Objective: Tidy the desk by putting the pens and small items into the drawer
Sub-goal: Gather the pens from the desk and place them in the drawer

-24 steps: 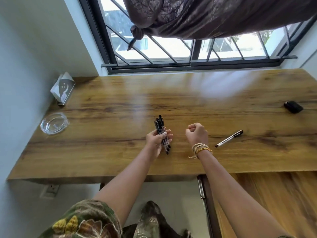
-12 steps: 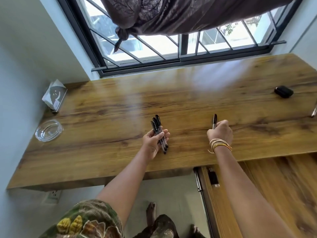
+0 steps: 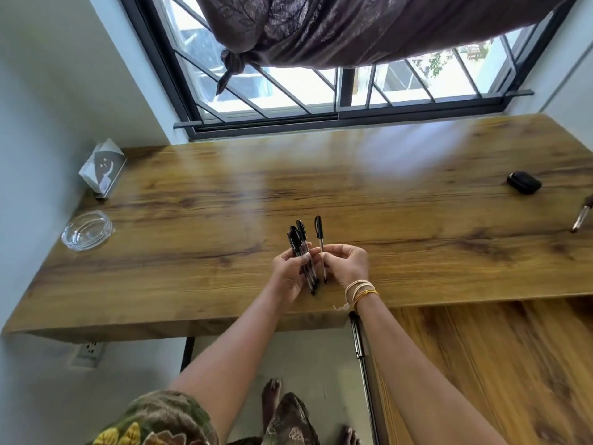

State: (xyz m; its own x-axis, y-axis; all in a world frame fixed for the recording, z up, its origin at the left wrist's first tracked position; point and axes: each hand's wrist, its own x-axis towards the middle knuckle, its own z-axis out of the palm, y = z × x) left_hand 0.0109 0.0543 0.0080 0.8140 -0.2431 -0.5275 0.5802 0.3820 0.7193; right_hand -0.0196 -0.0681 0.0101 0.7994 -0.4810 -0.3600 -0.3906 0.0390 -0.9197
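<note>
My left hand (image 3: 290,271) grips a bunch of black-capped pens (image 3: 301,248), held upright over the near middle of the wooden desk (image 3: 401,226). Right beside it, my right hand (image 3: 348,263) pinches a single black-capped pen (image 3: 320,244), also upright and almost touching the bunch. A small black case (image 3: 523,183) lies at the far right of the desk. Another pen-like item (image 3: 581,218) is cut off by the right edge. The wooden drawer unit (image 3: 487,364) stands under the desk at the right; I cannot tell if a drawer is open.
A glass ashtray (image 3: 86,230) and a tissue holder (image 3: 102,170) sit at the desk's left end by the wall. A barred window (image 3: 321,91) with a knotted dark curtain (image 3: 353,30) runs behind the desk. My feet show on the floor below.
My right hand picked up the loose pen from the desk on the right and carried it left, up against the bunch in my left hand. The head view shifted.
</note>
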